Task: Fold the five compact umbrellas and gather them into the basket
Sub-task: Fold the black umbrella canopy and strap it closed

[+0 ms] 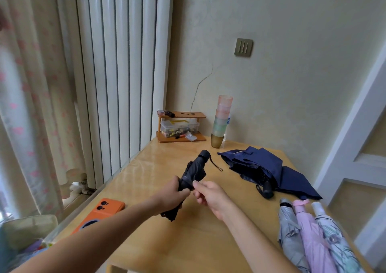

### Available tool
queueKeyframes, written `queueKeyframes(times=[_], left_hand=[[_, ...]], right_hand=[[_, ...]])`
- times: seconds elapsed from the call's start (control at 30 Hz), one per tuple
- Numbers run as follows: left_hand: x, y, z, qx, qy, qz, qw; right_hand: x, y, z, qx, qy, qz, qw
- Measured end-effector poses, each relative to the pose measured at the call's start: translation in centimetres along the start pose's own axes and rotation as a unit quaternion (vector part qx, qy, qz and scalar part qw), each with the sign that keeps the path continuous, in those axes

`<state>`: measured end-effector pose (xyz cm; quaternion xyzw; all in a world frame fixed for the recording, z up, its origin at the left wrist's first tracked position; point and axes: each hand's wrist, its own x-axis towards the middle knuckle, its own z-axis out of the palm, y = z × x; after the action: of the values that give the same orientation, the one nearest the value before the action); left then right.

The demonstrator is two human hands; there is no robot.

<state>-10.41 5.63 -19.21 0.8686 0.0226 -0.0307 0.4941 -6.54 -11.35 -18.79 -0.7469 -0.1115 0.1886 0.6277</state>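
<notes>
Over glossy wooden table (146, 168), left hand (173, 195) grips crumpled black umbrella (193, 173)

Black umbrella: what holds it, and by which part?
Both hands: the left hand grips the black umbrella round its bunched canopy; the right hand pinches the canopy fabric just beside it.

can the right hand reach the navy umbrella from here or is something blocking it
Probably yes. The navy umbrella lies just right of the right hand, only bare table between them. But that hand pinches the black umbrella the left hand grips, so it must let go first.
</notes>
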Motion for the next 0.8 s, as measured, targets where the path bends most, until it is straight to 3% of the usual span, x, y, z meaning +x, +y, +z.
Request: queueKeyframes(times=[0.23, 0.43, 0.6, 0.8], left_hand=[[-0.8, 0.0, -0.4, -0.184, -0.074, -0.037, 0.98], [-1.0, 0.4, -0.6, -0.277, -0.114, -0.029, 0.954], [-1.3, 0.7, -0.6, -0.305, -0.136, -0.067, 0.94], [-1.4, 0.0, -0.4, -0.264, -0.127, -0.066, 0.954]], right_hand=[[-0.5, -0.7, -0.7, 0.088, -0.002, 0.014, 0.996], [-0.4, -0.6, -0.9, 0.203, -0.055, 0.037, 0.977], [-0.6, -0.6, -0.7, 0.092, -0.055, 0.032, 0.994], [-0.8, -0.7, -0.3, -0.038, -0.031, 0.02, 0.999]])
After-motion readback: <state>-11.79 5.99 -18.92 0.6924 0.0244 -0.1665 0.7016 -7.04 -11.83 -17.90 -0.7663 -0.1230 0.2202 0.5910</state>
